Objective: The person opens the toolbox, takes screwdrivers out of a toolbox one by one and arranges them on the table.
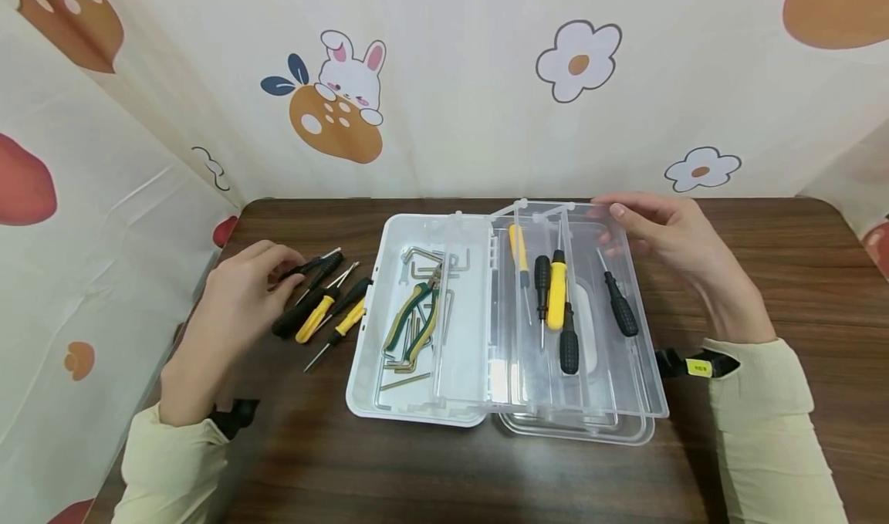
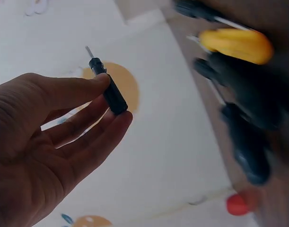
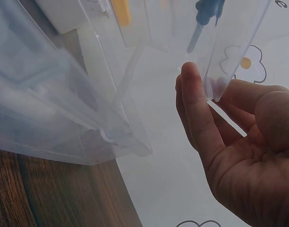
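Observation:
My left hand [image 1: 239,304] pinches a small black screwdriver [image 2: 115,94] between thumb and fingertips, its metal tip pointing away. Just beside it, several black and yellow screwdrivers [image 1: 318,317] lie on the table left of the box. My right hand [image 1: 677,242] grips the far right corner of a clear plastic tray [image 1: 642,354], thumb on one side and fingers on the other. Inside this divided tray rest several screwdrivers, among them a yellow one [image 1: 556,292] and a black one [image 1: 620,305]. The tray is hinged or joined to the white box [image 1: 361,385]; I cannot tell which.
In the white box lie green-handled pliers [image 1: 408,319] and several hex keys [image 1: 404,382]. A clear lid [image 1: 576,431] shows underneath the tray. The brown wooden table [image 1: 312,462] meets a patterned cloth [image 1: 472,123] at its back edge.

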A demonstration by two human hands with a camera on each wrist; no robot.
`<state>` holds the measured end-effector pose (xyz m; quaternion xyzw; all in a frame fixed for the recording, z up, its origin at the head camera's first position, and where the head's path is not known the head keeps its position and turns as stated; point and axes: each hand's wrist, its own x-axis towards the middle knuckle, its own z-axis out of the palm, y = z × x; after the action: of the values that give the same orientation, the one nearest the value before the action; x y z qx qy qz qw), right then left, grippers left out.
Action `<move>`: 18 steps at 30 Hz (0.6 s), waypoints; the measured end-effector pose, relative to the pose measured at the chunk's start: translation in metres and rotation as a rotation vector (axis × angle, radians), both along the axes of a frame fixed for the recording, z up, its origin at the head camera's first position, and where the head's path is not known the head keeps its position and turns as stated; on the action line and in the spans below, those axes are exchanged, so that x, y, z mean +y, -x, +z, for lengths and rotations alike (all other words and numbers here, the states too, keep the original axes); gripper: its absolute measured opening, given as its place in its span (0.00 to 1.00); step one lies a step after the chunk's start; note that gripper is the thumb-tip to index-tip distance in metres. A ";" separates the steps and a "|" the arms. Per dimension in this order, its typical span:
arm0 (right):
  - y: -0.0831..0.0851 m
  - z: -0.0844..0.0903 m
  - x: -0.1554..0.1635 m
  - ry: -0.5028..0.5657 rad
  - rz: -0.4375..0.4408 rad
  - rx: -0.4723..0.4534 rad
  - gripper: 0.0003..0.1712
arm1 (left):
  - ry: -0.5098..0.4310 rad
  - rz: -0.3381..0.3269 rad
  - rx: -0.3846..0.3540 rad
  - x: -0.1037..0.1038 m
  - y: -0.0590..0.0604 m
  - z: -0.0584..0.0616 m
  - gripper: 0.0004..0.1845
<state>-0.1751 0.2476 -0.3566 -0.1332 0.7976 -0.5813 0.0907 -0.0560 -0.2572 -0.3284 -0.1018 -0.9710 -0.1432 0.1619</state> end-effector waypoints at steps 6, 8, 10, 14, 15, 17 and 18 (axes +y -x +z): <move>0.000 0.000 0.001 0.039 0.010 -0.014 0.21 | 0.014 0.053 -0.052 -0.020 0.002 -0.018 0.06; 0.000 0.000 0.001 0.035 0.007 -0.015 0.21 | 0.020 0.063 -0.071 -0.026 0.003 -0.024 0.06; 0.000 0.000 0.001 0.042 0.003 -0.020 0.21 | 0.033 0.071 -0.094 -0.030 0.003 -0.029 0.06; 0.000 0.000 0.001 0.048 -0.001 -0.032 0.21 | 0.066 0.091 -0.150 -0.036 0.004 -0.038 0.06; 0.000 0.000 0.001 0.044 -0.002 -0.034 0.21 | 0.071 0.097 -0.166 -0.036 0.003 -0.039 0.05; -0.001 0.001 0.001 0.021 -0.007 -0.030 0.21 | 0.082 0.105 -0.191 -0.037 0.003 -0.041 0.05; -0.001 0.001 0.001 0.017 -0.008 -0.031 0.21 | 0.086 0.107 -0.203 -0.037 0.003 -0.041 0.05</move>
<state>-0.1745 0.2482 -0.3559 -0.1219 0.7916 -0.5905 0.0995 -0.0590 -0.2941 -0.3699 -0.0415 -0.9917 -0.1020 0.0657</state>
